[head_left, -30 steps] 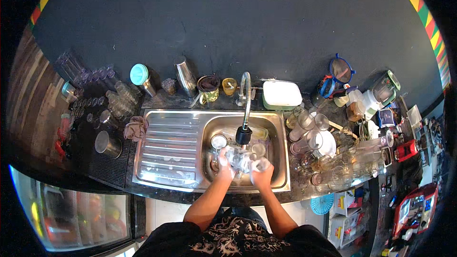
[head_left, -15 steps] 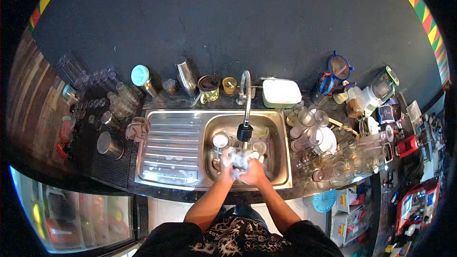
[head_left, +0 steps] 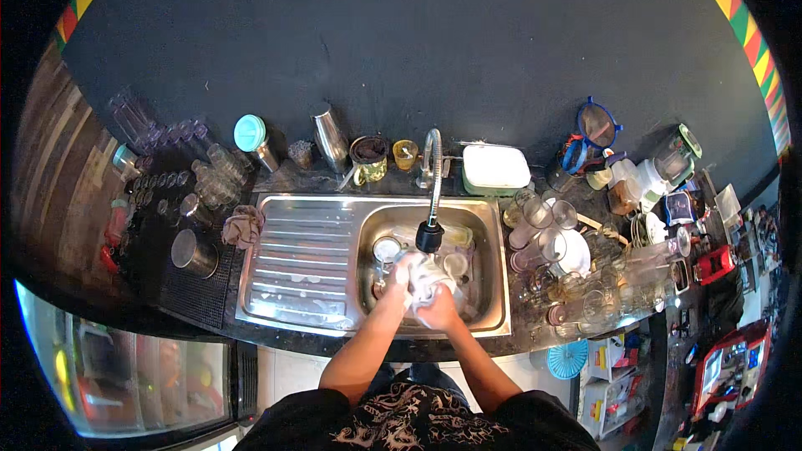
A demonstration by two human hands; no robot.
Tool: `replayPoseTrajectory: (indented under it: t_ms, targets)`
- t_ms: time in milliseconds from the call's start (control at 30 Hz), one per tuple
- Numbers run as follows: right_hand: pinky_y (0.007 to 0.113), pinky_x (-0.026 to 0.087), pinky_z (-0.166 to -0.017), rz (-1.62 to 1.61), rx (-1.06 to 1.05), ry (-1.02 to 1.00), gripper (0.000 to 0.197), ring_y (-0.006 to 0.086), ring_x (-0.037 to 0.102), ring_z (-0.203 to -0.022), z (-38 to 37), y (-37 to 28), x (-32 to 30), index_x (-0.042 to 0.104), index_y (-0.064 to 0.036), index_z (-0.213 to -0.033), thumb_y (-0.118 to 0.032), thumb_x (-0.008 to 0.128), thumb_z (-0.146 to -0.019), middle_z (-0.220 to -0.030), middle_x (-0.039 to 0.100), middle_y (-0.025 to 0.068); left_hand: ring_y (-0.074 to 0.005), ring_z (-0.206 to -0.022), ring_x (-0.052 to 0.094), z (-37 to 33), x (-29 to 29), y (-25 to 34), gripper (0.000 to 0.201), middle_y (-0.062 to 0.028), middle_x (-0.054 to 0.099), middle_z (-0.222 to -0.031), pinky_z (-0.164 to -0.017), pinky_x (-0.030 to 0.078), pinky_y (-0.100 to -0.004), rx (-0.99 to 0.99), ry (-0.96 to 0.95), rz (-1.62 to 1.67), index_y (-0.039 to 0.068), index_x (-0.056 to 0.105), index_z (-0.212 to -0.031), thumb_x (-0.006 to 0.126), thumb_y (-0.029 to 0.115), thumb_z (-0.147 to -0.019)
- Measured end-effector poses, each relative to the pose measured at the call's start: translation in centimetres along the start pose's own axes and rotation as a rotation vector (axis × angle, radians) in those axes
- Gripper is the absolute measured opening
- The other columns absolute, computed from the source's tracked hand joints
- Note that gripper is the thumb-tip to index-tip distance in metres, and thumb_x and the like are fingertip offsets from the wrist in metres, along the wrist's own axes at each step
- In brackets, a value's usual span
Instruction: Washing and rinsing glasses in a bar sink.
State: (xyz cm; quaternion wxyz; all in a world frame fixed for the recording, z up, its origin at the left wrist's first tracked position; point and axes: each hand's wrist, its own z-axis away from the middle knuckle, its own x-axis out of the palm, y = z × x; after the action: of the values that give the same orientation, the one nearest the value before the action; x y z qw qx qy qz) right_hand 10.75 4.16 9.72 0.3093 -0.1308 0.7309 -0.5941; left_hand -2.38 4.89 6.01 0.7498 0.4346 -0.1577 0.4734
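Over the steel sink basin point(head_left: 493, 284), my left hand point(head_left: 396, 279) and my right hand point(head_left: 439, 311) are close together, both closed on a white, foamy-looking bundle point(head_left: 428, 281). Motion blur hides its kind and whether something lies inside it. Just above the hands hangs the black spray head point(head_left: 429, 238) of a coiled metal faucet point(head_left: 435, 159). No stream of water can be made out. Behind my left hand, a round white-rimmed cup point(head_left: 386, 249) sits in the basin. Beside the bundle on the right is a clear glass point(head_left: 456, 265).
A ribbed steel drainboard point(head_left: 296, 263) lies left of the basin, with a crumpled cloth point(head_left: 242, 226) at its edge. Crowded glassware point(head_left: 595, 304) and a white plate point(head_left: 573, 252) line the right counter. A white-lidded tub point(head_left: 496, 167), mug point(head_left: 368, 159) and steel shaker point(head_left: 331, 138) stand behind.
Both hands have shifted slightly while still holding the white bundle, which now looks larger and whiter between them. My right hand has come a little lower. The view has tilted slightly.
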Motion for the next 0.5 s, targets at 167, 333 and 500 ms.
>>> replayPoseTrajectory:
  t_ms: [167,333,500]
  targets:
    - [0.034,0.051,-0.076,-0.674,0.434,0.046,0.051,0.0199,0.061,-0.09,-0.2,2.6,0.1,0.053,-0.0017,-0.115,0.007,0.064,-0.066,-0.101,0.063,0.0073,-0.0209,-0.072,0.064,1.9,-0.5,-1.7,0.022,-0.0045,0.065,-0.083,-0.066,0.054,-0.0353,-0.048,0.152,0.128,0.007,0.062,-0.095,0.058,0.024,-0.082]
    - [0.033,0.051,-0.071,-0.789,0.325,0.048,0.056,0.0201,0.062,-0.087,1.2,5.5,-0.4,0.053,-0.0024,-0.118,0.005,0.068,-0.064,-0.1,0.064,0.0084,-0.0249,-0.085,0.064,0.7,-1.9,-3.6,0.033,-0.0103,0.065,-0.095,-0.079,0.053,-0.0386,0.053,-0.125,0.053,0.005,0.058,-0.106,0.055,0.027,-0.082]
    - [0.03,0.052,-0.069,-1.011,0.577,-0.138,0.054,0.0198,0.063,-0.086,1.1,6.3,-3.2,0.053,-0.0017,-0.12,0.004,0.065,-0.068,-0.102,0.064,0.009,-0.0314,-0.089,0.062,-0.9,-3.2,-4.0,0.036,-0.0138,0.063,-0.098,-0.082,0.052,-0.0463,0.004,-0.114,0.24,0.004,0.057,-0.107,0.055,0.027,-0.079]
